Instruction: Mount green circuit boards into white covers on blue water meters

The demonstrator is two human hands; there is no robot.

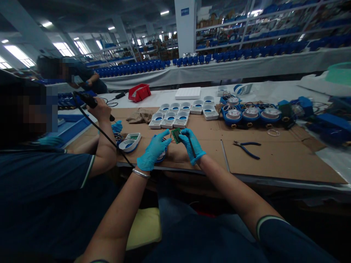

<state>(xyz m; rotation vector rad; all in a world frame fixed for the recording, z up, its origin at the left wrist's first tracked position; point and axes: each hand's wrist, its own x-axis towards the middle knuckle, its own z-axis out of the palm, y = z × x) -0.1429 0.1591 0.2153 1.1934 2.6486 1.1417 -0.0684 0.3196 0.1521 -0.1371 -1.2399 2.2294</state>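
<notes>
One green board [176,135] in right fingers [187,132], cardboard worktop [290,160] (pliers [241,144] open), shelves [245,33]

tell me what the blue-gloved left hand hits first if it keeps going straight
Probably the flat green circuit board in the blue-gloved right hand, though one view leaves depth unclear.

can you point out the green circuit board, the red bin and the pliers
Green circuit board [176,135]: head view, on its flat green face.
Red bin [144,95]: head view, on its outer side wall.
Pliers [250,143]: head view, on the upper of the two blue handles.
</notes>
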